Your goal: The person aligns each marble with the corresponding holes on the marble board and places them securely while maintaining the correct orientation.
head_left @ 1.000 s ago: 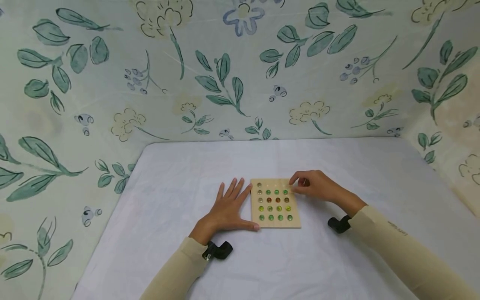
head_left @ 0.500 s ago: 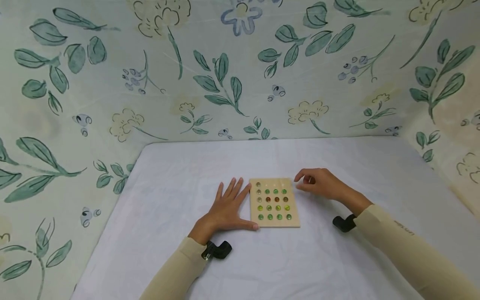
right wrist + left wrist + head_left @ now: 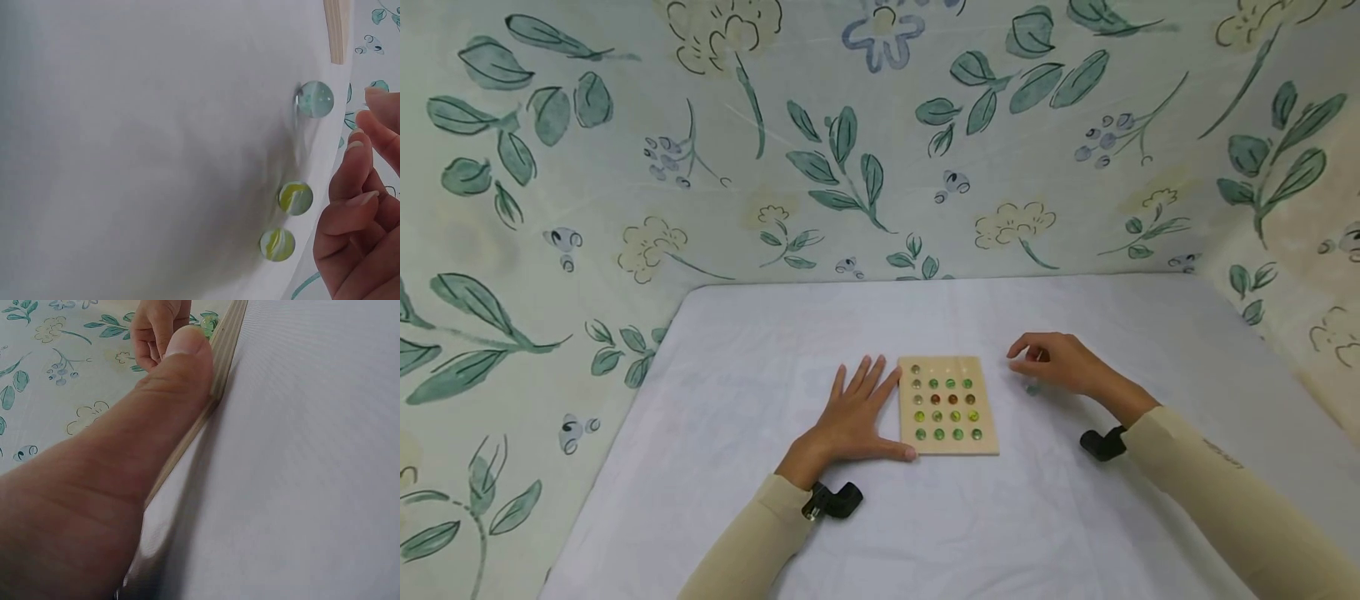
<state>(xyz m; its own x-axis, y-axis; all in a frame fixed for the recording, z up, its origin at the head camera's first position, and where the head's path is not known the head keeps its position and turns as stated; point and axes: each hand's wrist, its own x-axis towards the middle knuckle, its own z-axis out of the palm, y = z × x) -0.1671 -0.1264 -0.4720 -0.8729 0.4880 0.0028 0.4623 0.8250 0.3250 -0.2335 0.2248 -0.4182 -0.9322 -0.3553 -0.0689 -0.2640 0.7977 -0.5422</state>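
Note:
A square wooden board (image 3: 987, 448) lies on the white cloth, with rows of green, amber, yellow-green and clear marbles in its hollows. Only the left hollow of its far row holds a marble (image 3: 915, 369). My left hand (image 3: 853, 427) is spread flat, index fingertip at the board's left edge and thumb at its near edge. To the right of the board hovers my right hand (image 3: 1062, 362), fingers loosely bent, thumb and index apart with nothing seen between them. Beside it in the right wrist view sit a pale teal marble (image 3: 315, 99) and two yellow-green marbles (image 3: 295, 198).
White cloth (image 3: 775, 333) covers the table on all sides of the board. Behind it hangs a floral curtain (image 3: 880, 167), which also runs down the left and right sides. A black wrist camera (image 3: 842, 500) sits on my left wrist, another (image 3: 1102, 445) on my right.
My right hand has left the board's far right corner and moved right over the cloth, uncovering part of a marble below it. The left hand and board stay put.

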